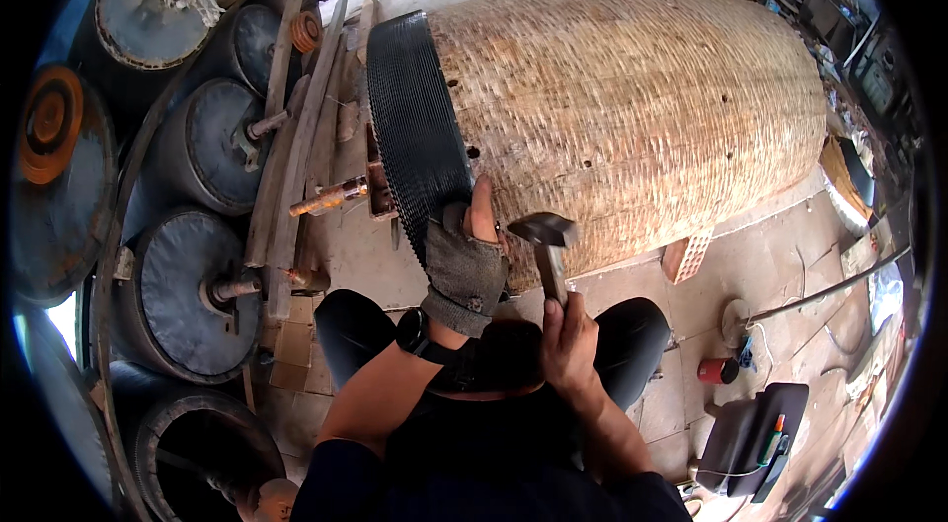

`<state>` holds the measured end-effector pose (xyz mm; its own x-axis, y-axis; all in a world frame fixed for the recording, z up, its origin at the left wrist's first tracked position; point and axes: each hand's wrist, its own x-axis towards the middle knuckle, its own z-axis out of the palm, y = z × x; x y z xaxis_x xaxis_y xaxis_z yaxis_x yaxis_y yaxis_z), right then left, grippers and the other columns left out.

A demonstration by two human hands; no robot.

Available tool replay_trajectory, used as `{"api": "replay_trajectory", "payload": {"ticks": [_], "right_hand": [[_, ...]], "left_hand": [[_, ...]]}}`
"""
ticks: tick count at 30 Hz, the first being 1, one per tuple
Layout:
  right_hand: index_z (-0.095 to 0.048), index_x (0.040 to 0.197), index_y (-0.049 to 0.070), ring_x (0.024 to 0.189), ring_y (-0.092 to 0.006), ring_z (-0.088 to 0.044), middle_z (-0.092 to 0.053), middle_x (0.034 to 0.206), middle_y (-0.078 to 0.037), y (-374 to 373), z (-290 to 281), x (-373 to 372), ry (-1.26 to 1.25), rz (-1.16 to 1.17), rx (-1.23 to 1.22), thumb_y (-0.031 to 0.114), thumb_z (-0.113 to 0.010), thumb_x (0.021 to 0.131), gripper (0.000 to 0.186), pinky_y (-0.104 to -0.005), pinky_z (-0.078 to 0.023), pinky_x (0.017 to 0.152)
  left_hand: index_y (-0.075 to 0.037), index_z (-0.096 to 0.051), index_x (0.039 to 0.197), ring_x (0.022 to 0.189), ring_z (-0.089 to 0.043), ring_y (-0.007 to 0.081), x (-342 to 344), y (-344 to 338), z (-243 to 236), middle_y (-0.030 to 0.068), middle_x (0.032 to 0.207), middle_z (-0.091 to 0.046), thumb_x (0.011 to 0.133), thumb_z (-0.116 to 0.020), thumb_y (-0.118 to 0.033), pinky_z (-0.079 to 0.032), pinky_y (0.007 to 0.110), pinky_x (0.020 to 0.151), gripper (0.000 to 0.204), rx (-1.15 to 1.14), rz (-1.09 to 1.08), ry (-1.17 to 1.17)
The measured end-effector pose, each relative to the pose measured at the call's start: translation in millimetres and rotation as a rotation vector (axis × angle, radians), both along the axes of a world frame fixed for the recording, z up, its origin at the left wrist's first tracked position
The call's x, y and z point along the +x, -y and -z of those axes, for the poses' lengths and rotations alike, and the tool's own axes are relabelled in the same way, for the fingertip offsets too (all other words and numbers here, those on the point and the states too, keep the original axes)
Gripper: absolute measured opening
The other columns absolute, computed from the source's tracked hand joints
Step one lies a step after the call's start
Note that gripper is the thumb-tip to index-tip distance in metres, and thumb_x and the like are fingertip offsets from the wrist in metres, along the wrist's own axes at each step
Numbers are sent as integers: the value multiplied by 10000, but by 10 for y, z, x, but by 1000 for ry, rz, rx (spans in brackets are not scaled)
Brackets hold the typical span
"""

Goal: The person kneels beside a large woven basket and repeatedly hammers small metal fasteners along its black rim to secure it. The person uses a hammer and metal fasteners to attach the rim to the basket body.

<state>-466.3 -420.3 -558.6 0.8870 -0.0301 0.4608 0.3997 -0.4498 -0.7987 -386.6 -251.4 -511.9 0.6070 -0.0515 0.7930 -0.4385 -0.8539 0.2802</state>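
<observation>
While right hand point(570, 352) grips hammer point(549, 243) mid-frame, left hand point(464, 273), grip unclear, touches black band point(415, 117); likely fastening, next blow needs aim.

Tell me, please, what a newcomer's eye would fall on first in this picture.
Most likely the big, rough-surfaced tan drum lying across the middle, with a ridged black band around its left end. Near the band's lower edge are the left fingers, with a hammer beside them in the right fingers. Dark cylinders with grey end faces crowd the left side.
</observation>
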Motion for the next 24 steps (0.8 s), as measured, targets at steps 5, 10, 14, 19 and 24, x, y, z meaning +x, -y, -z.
{"api": "replay_trajectory", "payload": {"ticks": [5,10,14,19,24], "right_hand": [[-519,1035,-12,607,-470,-594,-586,666,-245,-11,10,-11,-65,15,-57,167,-533,1026,179,-502,-449,518],[-522,1086,-35,645,-508,-615,-607,690,-260,-17,132,-54,35,-37,173,165,-515,1029,209,-521,-451,527],[-510,991,-20,603,-409,-579,-583,659,-221,-81,29,100,-130,-27,-86,224,-484,1038,250,-452,-447,518],[-508,885,13,518,-113,-523,-518,588,-8,-74,149,-69,32,-5,252,333,-444,1072,375,-285,-390,470],[-483,883,-8,481,-178,-512,-536,584,-100,-72,182,89,-93,-61,-18,318,-466,1071,376,-342,-395,458]], "left_hand": [[-21,-249,1559,852,-626,302,-284,70,-241,164,1067,-601,791,-683,8,-526,426,759,883,23,-19,-57],[-4,-460,1417,979,-618,354,-776,-2,16,157,1132,-627,760,-697,-17,-504,458,852,699,81,63,58],[-55,-617,1154,940,-617,333,-1026,-56,628,132,1045,-621,804,-704,-177,-503,462,806,380,344,182,-252],[-83,-650,999,916,-621,316,-1242,16,947,111,945,-617,844,-637,-279,-493,472,795,251,482,281,-541],[-89,-686,920,905,-633,301,-1119,32,987,93,883,-643,857,-595,-247,-481,476,829,193,561,360,-609]]}}
